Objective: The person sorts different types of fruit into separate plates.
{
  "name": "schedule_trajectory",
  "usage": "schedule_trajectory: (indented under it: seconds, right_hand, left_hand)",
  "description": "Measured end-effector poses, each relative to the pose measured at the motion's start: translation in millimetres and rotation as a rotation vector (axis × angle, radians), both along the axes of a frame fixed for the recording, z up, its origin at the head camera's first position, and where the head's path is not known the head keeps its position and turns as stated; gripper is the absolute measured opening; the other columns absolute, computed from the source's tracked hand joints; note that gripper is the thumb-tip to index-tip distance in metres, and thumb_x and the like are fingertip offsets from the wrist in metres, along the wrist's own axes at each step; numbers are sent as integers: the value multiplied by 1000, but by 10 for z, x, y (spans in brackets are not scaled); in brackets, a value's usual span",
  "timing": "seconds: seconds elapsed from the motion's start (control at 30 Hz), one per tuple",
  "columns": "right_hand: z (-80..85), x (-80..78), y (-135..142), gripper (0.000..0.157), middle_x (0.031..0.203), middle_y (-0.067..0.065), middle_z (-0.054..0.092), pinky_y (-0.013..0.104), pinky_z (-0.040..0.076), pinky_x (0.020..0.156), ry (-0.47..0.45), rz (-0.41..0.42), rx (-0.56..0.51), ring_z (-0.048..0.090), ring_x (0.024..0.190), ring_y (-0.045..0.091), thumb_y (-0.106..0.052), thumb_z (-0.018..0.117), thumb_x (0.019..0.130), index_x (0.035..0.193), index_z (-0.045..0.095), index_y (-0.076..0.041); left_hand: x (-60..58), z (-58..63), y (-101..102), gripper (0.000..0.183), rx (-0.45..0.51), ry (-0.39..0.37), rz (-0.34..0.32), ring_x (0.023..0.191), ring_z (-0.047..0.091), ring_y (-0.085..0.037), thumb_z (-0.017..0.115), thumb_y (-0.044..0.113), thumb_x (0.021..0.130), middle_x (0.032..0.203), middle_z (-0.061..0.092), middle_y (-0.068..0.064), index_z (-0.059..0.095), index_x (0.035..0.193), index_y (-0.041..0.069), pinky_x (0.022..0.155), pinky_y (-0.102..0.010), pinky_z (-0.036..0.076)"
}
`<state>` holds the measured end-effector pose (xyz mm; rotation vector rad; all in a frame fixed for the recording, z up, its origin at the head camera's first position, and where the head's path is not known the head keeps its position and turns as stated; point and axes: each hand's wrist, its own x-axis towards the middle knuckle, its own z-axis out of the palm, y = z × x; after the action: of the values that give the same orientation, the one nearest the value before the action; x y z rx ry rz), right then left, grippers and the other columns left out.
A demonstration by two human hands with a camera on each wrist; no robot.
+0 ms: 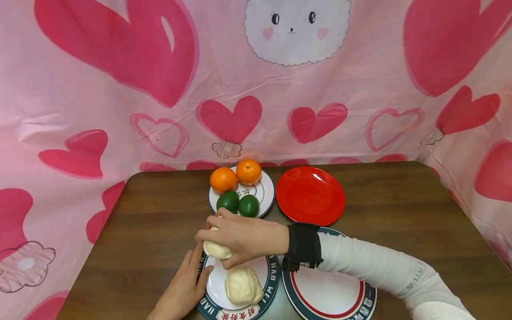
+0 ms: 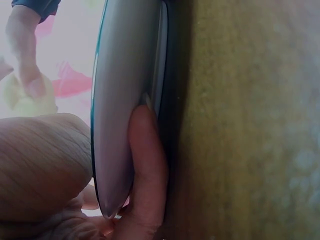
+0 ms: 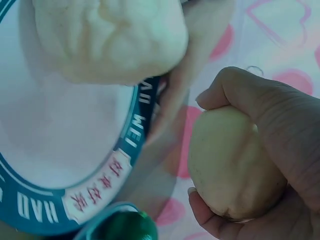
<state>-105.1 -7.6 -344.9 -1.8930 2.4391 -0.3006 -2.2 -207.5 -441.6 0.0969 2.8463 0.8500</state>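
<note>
My right hand (image 1: 244,235) grips a pale steamed bun (image 1: 217,250) above the far side of a blue-rimmed plate (image 1: 216,284). In the right wrist view, thumb and fingers curl round this bun (image 3: 235,160). A second steamed bun (image 1: 243,286) rests on that plate, toward its near side. My left hand (image 1: 182,284) holds the plate's left edge. The left wrist view shows a finger (image 2: 147,170) beneath the plate's underside (image 2: 120,100) and the thumb side of the hand above the rim.
Behind the held bun stands a white plate (image 1: 262,193) bearing two oranges (image 1: 236,174) and two green fruits (image 1: 249,206). To its right lies a red plate (image 1: 310,195). Another blue-rimmed plate (image 1: 328,293) sits under my right forearm. A heart-printed cloth (image 1: 352,80) hangs behind the wooden table (image 1: 160,222).
</note>
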Motion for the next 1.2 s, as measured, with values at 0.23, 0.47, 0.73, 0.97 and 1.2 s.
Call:
schedule_trajectory:
  seconds: [0.23,0.47,0.73,0.97,1.2]
  right_hand:
    - [-220,-12,-91,55,110,-3,51,15,33,86,-47,38,61,43,104,13,-42,67,85,132,48,-21]
    - [-346,65,-202,61,121,-3,56,14,39,85,-89,-57,149,46,102,12,-53,67,84,136,50,-25]
    - [-413,113,-279,72,127,-1,57,20,47,80,-123,-142,198,49,101,13,-66,66,78,136,50,-27]
    - [-405,123,-271,76,129,-1,55,20,47,85,-133,-152,211,49,106,12,-68,62,79,140,49,-26]
    - [-271,93,-137,72,122,-3,54,19,43,86,-164,-175,172,48,104,13,-70,53,84,142,48,-29]
  left_hand:
    - [-5,-33,-13,65,3,32,-5,95,54,-19,60,26,95,113,48,-9,30,150,8,84,-41,49]
    - [2,-29,-29,55,23,65,-9,97,55,-18,60,21,94,111,49,-6,38,144,11,84,-40,50]
    - [2,-13,-22,59,15,3,4,101,55,-20,60,19,94,116,49,-8,36,146,9,88,-43,49]
    - [-2,11,-26,61,12,-25,11,95,53,-18,60,20,94,114,48,-7,33,148,11,85,-42,49]
    - [-14,14,-14,69,10,-23,9,90,53,-17,59,26,95,114,47,-10,26,153,10,82,-38,49]
